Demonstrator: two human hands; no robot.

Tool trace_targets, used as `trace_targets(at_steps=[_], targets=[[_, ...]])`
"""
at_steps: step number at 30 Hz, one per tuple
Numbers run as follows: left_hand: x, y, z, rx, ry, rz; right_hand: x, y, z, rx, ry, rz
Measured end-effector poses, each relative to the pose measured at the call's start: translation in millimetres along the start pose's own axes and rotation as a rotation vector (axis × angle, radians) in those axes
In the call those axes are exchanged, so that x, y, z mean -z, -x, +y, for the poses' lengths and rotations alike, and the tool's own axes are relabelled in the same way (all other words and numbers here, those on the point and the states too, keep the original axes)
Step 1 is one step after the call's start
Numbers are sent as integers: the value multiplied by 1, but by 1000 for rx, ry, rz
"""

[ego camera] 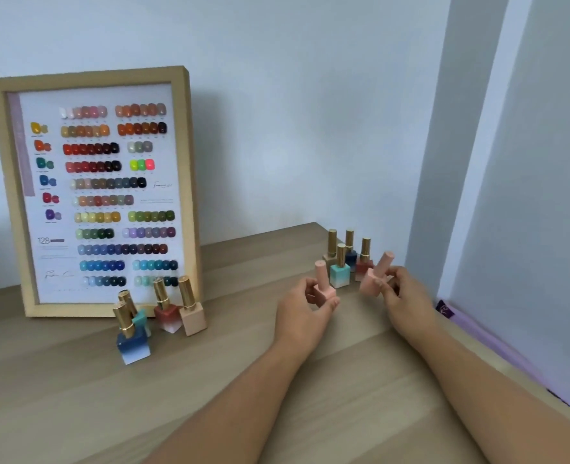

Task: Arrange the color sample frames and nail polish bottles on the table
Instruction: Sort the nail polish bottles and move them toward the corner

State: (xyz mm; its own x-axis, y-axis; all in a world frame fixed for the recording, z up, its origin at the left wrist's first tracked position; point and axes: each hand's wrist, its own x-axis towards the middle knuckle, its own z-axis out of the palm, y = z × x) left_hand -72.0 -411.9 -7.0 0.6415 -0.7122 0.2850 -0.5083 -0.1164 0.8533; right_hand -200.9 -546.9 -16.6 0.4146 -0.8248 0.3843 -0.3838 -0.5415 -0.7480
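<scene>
A wooden color sample frame (93, 192) leans upright against the wall at the left. In front of it stands a group of gold-capped nail polish bottles: blue (132, 343), teal (139, 318), red (167, 316) and beige (192, 318). My left hand (305, 306) grips an upright pink bottle (323, 286). My right hand (399, 293) holds a second pink bottle (375, 276), tilted to the right. Just behind my hands, at the table's far right corner, stand several more bottles, among them a teal one (340, 272) and a red one (364, 262).
The wooden table (230, 380) ends at the wall behind and at its right edge. A purple strip (484, 339) runs along that right edge beside the grey wall panel.
</scene>
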Motion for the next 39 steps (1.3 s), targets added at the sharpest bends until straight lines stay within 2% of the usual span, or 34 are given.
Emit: trace_targets(at_steps=[3,13,16,21,25,28,31,37,39], targets=[[-20,-17,3,29,-18,-28,3,-13,8,7,50,-54],[-43,-34,6,2,-69,9,-2,-26,13,31,80,-68],[-38,-29,9,8,-60,-27,0,-22,8,22,43,-61],[-12,-5,6,43,-72,-52,9,-2,-5,-39,-159,26],[27,29,-5,-31,-89,-57,10,29,-20,31,-197,58],[63,54,-12,-78,-139,-16,-2,54,-42,158,-170,-20],[102,75,-22,-128,-184,90,-27,77,-71,256,-137,-177],[179,103,-49,-139,-296,185,-90,92,-119,229,-233,-361],[209,108,-65,-91,-297,286,-115,94,-136,225,-226,-403]])
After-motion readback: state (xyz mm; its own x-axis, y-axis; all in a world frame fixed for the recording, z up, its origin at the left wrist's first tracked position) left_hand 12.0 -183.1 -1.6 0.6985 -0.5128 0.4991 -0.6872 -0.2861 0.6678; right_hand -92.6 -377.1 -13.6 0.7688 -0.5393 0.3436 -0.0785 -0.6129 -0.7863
